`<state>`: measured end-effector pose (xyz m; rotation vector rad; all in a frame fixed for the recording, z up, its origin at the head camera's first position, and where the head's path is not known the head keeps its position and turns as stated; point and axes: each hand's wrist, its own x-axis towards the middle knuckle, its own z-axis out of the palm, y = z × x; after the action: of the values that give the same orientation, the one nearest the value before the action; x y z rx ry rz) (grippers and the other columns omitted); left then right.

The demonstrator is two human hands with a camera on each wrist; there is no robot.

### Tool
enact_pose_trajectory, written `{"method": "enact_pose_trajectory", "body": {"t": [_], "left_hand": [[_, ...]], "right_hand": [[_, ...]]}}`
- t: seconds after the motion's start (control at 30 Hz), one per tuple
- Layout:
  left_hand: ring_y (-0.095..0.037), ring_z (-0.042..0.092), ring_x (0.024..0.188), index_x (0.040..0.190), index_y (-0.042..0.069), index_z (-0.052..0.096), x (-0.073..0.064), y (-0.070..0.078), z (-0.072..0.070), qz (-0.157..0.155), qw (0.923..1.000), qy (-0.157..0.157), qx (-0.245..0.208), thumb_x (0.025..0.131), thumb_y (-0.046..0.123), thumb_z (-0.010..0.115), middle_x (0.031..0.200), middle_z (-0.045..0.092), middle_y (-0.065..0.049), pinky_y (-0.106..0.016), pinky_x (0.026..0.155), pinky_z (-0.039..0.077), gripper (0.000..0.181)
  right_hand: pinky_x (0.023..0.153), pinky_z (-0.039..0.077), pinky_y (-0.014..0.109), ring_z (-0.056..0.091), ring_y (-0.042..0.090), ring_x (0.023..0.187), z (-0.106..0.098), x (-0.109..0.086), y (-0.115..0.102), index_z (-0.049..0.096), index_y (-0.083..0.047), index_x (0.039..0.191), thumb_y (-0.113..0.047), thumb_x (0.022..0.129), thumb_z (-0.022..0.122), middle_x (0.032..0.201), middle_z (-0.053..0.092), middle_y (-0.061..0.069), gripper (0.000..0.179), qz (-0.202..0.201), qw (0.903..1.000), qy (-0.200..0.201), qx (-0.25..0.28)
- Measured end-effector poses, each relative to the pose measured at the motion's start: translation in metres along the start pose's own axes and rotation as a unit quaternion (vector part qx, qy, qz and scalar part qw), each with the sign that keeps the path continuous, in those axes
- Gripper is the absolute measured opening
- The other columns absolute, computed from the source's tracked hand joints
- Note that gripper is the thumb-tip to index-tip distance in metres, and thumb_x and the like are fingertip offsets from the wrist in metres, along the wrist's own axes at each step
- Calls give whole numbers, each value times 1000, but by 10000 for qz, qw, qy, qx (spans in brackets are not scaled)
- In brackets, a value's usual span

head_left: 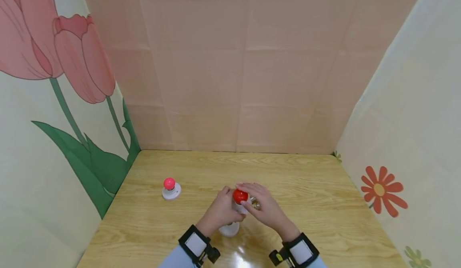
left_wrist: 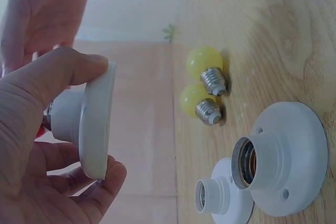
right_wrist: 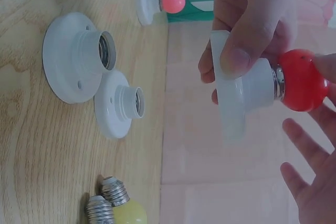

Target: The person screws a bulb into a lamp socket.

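Observation:
My left hand (head_left: 224, 209) grips the rim of a white round lamp holder (left_wrist: 97, 124) between thumb and fingers, above the table. A red light bulb (right_wrist: 304, 82) sits in its socket, with part of the metal screw thread showing outside the collar. My right hand (head_left: 265, 209) pinches the red bulb between the thumb and a finger, while its other fingers spread away from the glass. In the right wrist view the holder is tipped on its side, bulb pointing right.
Two more white lamp holders (left_wrist: 294, 161) with bare sockets stand on the wooden table (head_left: 309, 188) beneath the hands. Beside them lie two yellow bulbs (left_wrist: 205, 62). A pink bulb (head_left: 169, 183) in its own white holder stands further left. Printed walls enclose the table.

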<state>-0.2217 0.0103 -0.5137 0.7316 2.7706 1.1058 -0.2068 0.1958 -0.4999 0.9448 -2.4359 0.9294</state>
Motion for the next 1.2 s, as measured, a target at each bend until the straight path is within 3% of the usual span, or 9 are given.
{"method": "enact_pose_trajectory", "body": {"t": [0.27,0.4,0.57,0.73,0.93,1.2], "left_hand": [[-11,52,92,124,12,60,-1,0,2,204,9995,110,232,68,34,85,106,54,2,-25,73,51,65],[-10,50,89,122,13,60,-2,-1,3,255,9993,110,245,68,35,85,104,53,3,-24,72,50,64],[-9,51,91,124,13,59,-1,-2,4,189,9996,109,180,68,35,85,106,53,4,-26,78,51,66],[-13,54,97,125,11,58,-2,-2,3,130,9997,115,145,68,33,86,108,54,2,-32,82,53,67],[-14,53,97,129,10,55,-2,-1,1,83,9999,71,117,68,32,85,108,53,2,-29,79,53,71],[-13,55,96,130,7,54,-2,2,0,56,10000,40,17,70,34,84,109,53,0,-28,80,53,73]], "right_hand": [[88,50,43,61,20,103,0,4,-1,64,-21,113,-30,77,81,111,64,-12,40,427,9985,330,-103],[86,51,42,62,22,101,0,4,-3,63,-21,111,-30,74,84,108,63,-12,43,512,9980,352,-135],[85,53,41,61,16,101,-1,3,-4,61,-18,115,-28,72,84,112,62,-9,49,607,9977,299,-30],[92,51,46,58,19,115,-4,1,-2,54,-21,133,-25,82,75,131,58,-3,55,379,9992,104,59],[99,42,58,48,29,130,-6,-1,1,47,-20,143,-19,89,67,145,49,2,58,-108,9990,-359,258],[99,43,57,46,27,132,-5,-4,3,46,-21,144,-23,96,60,146,48,-2,50,126,9969,-624,465]]}}
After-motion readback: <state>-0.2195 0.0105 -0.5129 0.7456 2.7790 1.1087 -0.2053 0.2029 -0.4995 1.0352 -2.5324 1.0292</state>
